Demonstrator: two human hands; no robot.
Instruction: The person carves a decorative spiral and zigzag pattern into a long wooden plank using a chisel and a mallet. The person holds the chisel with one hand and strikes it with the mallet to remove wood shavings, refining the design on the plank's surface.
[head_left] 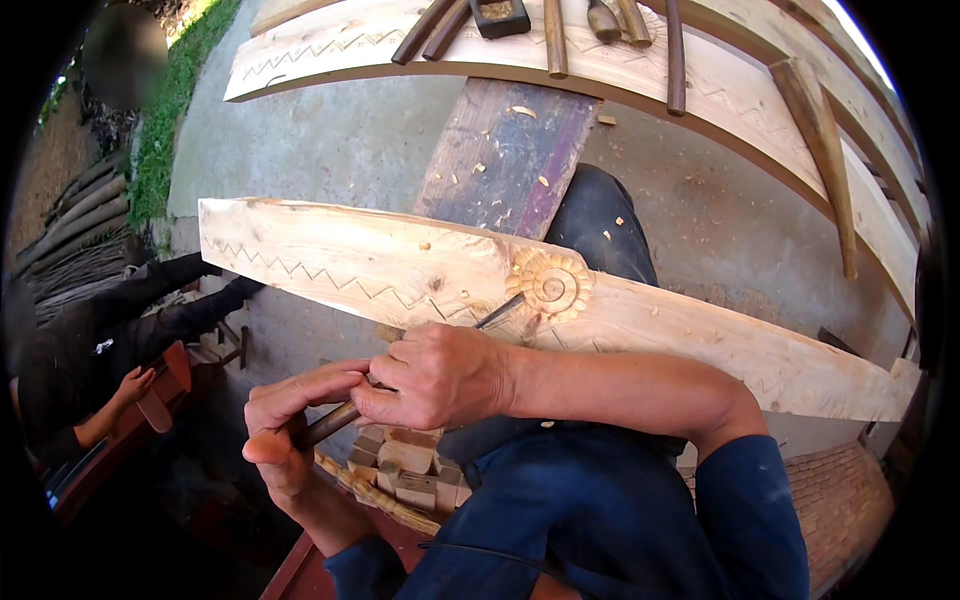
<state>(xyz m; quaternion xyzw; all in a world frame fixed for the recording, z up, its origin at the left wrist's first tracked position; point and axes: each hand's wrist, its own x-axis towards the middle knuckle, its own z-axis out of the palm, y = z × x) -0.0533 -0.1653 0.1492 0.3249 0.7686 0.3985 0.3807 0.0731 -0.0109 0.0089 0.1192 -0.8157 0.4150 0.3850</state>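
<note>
i see a second plank [330, 55] along the top, carrying several tool handles [556, 40] and a wooden club [815, 135]; a worn board [495, 150] holds shavings [522, 110]. a co-worker's hand [137, 385] is well off left. my right forearm [620, 392] blocks part of the carved plank [450, 262], which slants across the middle, pale, with an incised zigzag line [335, 281] and petalled rosette [552, 287]. my right hand [435, 375] and left hand [285, 425] are both curled around a chisel [330, 424], its dark tip at the rosette's left edge.
</note>
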